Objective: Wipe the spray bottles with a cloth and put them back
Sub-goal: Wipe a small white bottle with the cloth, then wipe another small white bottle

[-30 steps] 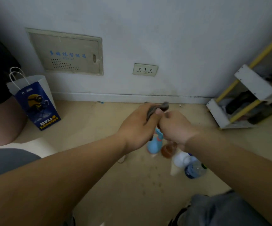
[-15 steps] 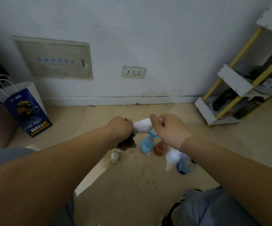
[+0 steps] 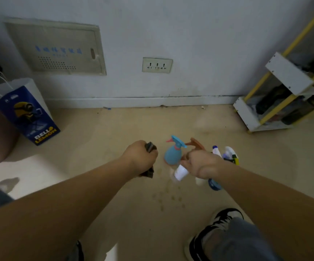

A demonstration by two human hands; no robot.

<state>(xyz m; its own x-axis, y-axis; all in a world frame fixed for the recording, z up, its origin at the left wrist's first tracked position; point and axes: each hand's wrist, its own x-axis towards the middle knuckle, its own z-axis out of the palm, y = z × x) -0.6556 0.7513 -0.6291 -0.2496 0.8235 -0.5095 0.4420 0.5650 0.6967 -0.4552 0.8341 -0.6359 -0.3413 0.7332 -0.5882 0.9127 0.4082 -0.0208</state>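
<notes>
Beige floor [image 3: 114,132] meets a white skirting board under a pale wall [image 3: 199,44], which carries a recessed panel [image 3: 58,48] with blue lettering and a triple socket [image 3: 157,65]. A blue paper bag [image 3: 26,113] stands at the left and a white-and-yellow rack [image 3: 288,72] at the right. The left hand [image 3: 141,157] has its grip clamped on a dark cloth [image 3: 150,147]. The right hand [image 3: 201,164] has its grip closed round a small white bottle [image 3: 180,172], low over the spotted floor. It is just in front of the blue spray bottle [image 3: 173,154] and orange spray bottle [image 3: 195,144] standing there.
</notes>
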